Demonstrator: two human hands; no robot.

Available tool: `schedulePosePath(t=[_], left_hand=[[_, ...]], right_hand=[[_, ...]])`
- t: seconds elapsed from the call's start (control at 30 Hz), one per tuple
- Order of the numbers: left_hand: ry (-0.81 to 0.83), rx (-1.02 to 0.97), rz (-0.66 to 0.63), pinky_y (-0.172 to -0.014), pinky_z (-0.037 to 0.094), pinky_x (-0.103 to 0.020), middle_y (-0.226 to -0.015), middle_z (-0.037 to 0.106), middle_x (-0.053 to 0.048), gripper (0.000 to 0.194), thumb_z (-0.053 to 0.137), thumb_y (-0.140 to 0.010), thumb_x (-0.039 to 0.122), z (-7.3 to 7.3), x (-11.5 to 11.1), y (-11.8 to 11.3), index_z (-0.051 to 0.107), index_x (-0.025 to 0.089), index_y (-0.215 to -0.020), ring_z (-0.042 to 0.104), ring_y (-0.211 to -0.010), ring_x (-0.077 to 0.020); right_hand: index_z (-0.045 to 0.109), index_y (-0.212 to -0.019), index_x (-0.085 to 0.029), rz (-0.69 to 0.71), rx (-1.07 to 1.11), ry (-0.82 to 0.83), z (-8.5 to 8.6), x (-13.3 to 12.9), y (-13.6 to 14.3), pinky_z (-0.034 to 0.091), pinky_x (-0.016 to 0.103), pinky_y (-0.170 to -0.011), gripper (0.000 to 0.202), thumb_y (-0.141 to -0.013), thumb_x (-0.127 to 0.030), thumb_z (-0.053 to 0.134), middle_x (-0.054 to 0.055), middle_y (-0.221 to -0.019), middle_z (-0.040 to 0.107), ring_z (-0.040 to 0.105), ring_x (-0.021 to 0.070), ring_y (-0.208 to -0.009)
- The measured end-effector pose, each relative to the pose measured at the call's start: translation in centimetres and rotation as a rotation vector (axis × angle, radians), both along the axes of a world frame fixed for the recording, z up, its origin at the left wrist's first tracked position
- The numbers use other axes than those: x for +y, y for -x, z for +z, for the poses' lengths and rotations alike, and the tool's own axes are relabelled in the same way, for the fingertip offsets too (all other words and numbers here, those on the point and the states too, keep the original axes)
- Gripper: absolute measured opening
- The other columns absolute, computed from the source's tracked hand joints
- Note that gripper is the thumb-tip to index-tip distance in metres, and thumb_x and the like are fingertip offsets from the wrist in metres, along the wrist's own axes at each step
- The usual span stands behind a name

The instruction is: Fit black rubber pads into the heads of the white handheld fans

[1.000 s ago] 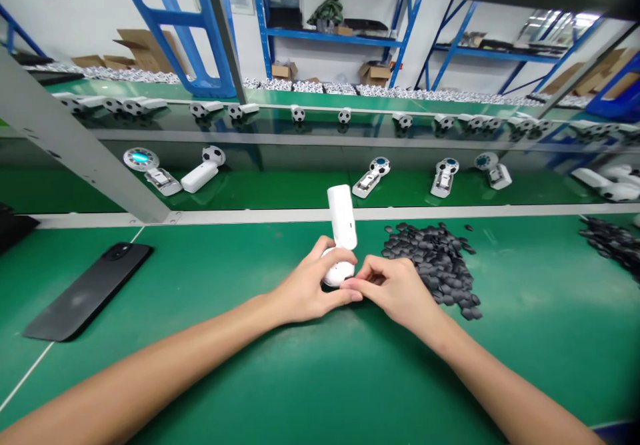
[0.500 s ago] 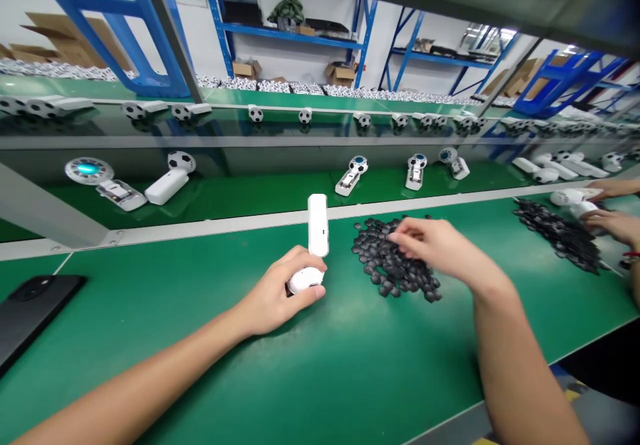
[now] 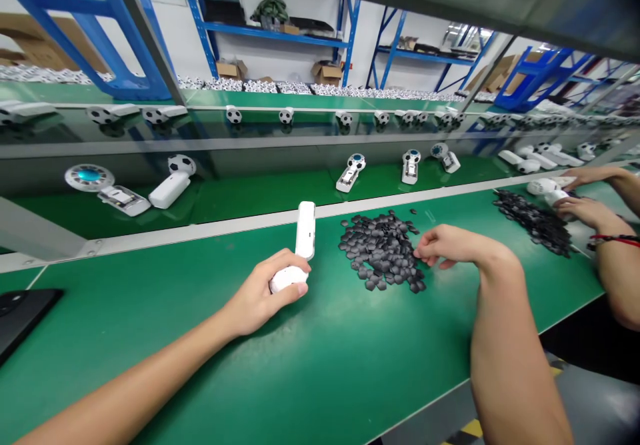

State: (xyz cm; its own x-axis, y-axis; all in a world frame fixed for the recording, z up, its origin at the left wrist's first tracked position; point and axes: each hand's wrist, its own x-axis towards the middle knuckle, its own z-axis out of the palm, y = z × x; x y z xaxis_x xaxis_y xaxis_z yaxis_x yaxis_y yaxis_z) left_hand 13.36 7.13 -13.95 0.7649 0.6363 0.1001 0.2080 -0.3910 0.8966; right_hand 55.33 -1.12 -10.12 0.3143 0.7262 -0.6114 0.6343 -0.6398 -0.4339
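Note:
My left hand (image 3: 263,292) is closed around the rounded head of a white handheld device (image 3: 305,230). Its long white handle points away from me, just above the green bench. To the right lies a loose pile of small black pentagon pieces (image 3: 383,248). At the pile's right edge is my right hand (image 3: 443,245), its thumb and fingers pinched together. Whatever is between those fingertips is too small to make out.
White devices with football-patterned heads (image 3: 181,164) line the shelf behind the bench; several are opened. A black phone (image 3: 25,315) lies at left. On the right, a co-worker's hands (image 3: 585,208) hold a white device near another black pile (image 3: 535,222).
My right hand has moved from above the middle of the black pile to its right edge. My left hand still holds the white device. The view has shifted slightly to the right.

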Motion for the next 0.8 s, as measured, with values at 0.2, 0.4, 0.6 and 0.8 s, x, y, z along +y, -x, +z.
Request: schedulePosePath(t=[0.2,0.4,0.6,0.8], left_hand=[[0.059,-0.008,0.022,-0.072,0.04,-0.027,-0.103,0.06,-0.002,0.026,0.065,-0.095,0.042,-0.2,0.1,0.0,0.065,0.021,-0.11,0.052,-0.079,-0.0152],[0.052,-0.027,0.029,-0.074,0.041,-0.028,-0.107,0.062,-0.003,0.027,0.065,-0.096,0.044,-0.8,0.2,0.0,0.065,0.023,-0.112,0.053,-0.082,-0.0158],[0.002,-0.013,0.029,-0.078,0.043,-0.029,-0.112,0.062,-0.004,0.032,0.063,-0.097,0.045,-0.7,0.2,0.2,0.065,0.025,-0.122,0.054,-0.084,-0.016],[-0.002,-0.04,0.071,-0.075,0.048,-0.03,-0.119,0.06,-0.007,0.096,0.068,-0.095,0.042,-1.1,-0.1,0.1,0.004,0.036,-0.166,0.054,-0.079,-0.0153]], right_hand=[[0.074,-0.08,-0.018,0.012,-0.01,-0.016,-0.3,-0.2,-1.1,0.057,0.025,-0.058,0.019,-0.072,-0.035,0.078,0.01,-0.083,0.076,0.071,0.0222,-0.079],[0.075,-0.081,-0.019,0.035,-0.024,0.006,-0.6,-0.1,-0.8,0.052,0.024,-0.053,0.022,-0.068,-0.036,0.08,0.009,-0.08,0.074,0.069,0.0213,-0.073],[0.072,-0.079,-0.019,0.137,0.013,-0.09,0.1,-0.3,-1.2,0.041,0.025,-0.048,0.028,-0.074,-0.045,0.078,0.002,-0.063,0.065,0.052,0.0133,-0.053],[0.071,-0.085,-0.018,0.315,0.247,-0.364,1.7,0.7,7.1,0.048,0.026,-0.058,0.034,-0.084,-0.052,0.075,0.004,-0.074,0.071,0.063,0.0183,-0.066]])
